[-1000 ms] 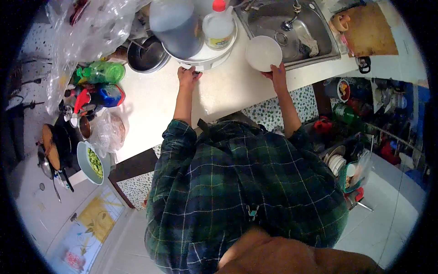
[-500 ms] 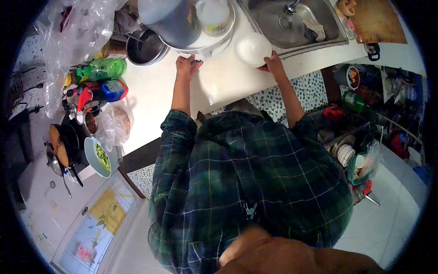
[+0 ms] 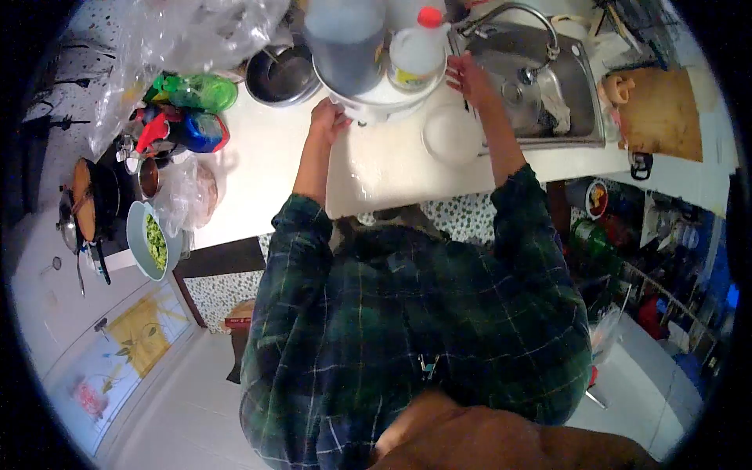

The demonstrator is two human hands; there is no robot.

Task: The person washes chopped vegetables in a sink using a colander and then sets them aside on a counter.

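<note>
My left hand (image 3: 329,119) is at the lower left edge of a white round stand (image 3: 376,108), its fingers curled against the rim. On the stand are a large dark-filled container (image 3: 345,51) and a translucent jug with a red cap (image 3: 419,51). My right hand (image 3: 472,81) is raised at the stand's right side, close to the jug, its fingers apart and nothing in them. A white bowl (image 3: 452,135) rests on the counter below my right hand, untouched.
A steel sink (image 3: 540,141) with a faucet (image 3: 552,39) is at the right, beside a wooden board (image 3: 662,113). To the left are a metal pot (image 3: 282,74), a green bottle (image 3: 205,92), a plastic bag (image 3: 180,39) and a bowl of chopped greens (image 3: 149,239).
My right hand has let go of the white bowl and moved up to the right side of the white stand. My left hand stays at its left edge. The camera view has shifted.
</note>
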